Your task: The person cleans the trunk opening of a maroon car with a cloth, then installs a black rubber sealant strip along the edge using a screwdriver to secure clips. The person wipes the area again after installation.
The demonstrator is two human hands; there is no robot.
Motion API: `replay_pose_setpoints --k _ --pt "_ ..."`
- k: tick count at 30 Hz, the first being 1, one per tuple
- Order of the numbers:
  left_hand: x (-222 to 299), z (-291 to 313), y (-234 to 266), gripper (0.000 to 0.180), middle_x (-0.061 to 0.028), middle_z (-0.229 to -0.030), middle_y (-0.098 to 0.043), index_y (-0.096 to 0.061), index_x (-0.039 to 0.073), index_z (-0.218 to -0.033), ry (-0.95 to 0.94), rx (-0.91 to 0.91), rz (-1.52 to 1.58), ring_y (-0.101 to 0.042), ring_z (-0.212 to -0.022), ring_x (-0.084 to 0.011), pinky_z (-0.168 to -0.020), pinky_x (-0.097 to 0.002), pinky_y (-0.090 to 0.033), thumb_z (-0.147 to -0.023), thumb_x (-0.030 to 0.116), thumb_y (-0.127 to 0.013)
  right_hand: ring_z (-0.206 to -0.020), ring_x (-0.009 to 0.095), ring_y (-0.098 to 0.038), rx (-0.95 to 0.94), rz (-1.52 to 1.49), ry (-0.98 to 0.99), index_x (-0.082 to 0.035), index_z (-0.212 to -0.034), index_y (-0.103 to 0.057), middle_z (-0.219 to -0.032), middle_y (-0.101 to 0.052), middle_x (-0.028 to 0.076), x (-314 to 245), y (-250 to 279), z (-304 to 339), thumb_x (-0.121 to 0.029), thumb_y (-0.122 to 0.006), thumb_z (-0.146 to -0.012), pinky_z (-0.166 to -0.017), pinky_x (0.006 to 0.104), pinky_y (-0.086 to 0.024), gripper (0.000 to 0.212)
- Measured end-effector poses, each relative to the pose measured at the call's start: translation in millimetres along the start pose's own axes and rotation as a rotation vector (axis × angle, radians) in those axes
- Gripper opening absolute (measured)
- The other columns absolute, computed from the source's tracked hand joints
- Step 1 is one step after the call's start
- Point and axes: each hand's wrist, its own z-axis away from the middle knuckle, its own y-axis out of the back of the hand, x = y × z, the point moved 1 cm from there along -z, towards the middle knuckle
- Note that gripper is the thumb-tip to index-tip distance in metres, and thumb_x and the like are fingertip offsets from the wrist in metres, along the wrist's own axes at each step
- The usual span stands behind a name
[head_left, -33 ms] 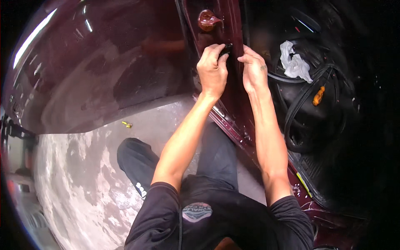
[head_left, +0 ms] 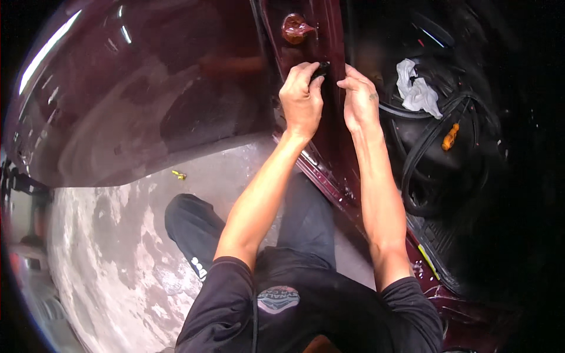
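Observation:
My left hand point(head_left: 302, 101) is closed, its thumb and fingers pinching a small black part point(head_left: 321, 71) against the dark red door pillar point(head_left: 331, 120) of a car. The part's exact kind is mostly hidden by the fingers. Across from it, my right hand point(head_left: 361, 103) curls around the inner edge of the same pillar, with the thumb on the near side and the fingertips partly hidden behind the edge. Above both hands, a round rusty-brown patch point(head_left: 294, 29) with a reddish tab marks the pillar.
A dark red door panel point(head_left: 147, 88) fills the left. Inside the car on the right lie a white crumpled cloth point(head_left: 419, 94), an orange-handled tool point(head_left: 451, 136) and a looped black rubber strip point(head_left: 407, 176). A small yellow object point(head_left: 179, 175) rests on the stained concrete floor point(head_left: 118, 235).

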Motion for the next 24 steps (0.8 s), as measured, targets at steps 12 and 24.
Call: replay_pose_setpoints --k 12,24 --pt "-4.1 8.1 -2.8 0.022 -0.0152 -0.101 -0.072 -0.071 -0.001 -0.101 0.063 0.069 0.089 -0.071 -0.091 -0.027 -0.079 -0.0346 -0.057 -0.08 -0.004 -0.073 -0.112 0.018 -0.062 0.018 0.025 -0.012 0.01 -0.128 -0.061 -0.121 -0.068 0.014 0.8 1.2 -0.3 0.006 -0.048 -0.075 -0.104 0.0275 -0.043 0.054" --pt "-3.5 14.1 -8.6 0.023 -0.0152 -0.104 -0.071 -0.07 -0.001 -0.103 0.095 0.141 0.128 -0.071 -0.091 -0.0267 -0.079 -0.0337 -0.057 -0.08 -0.006 -0.072 -0.101 0.017 -0.064 0.066 0.053 0.003 0.011 -0.122 -0.063 -0.112 -0.07 0.013 4.8 3.8 -3.7 0.007 -0.047 -0.075 -0.096 0.0259 -0.047 0.049"
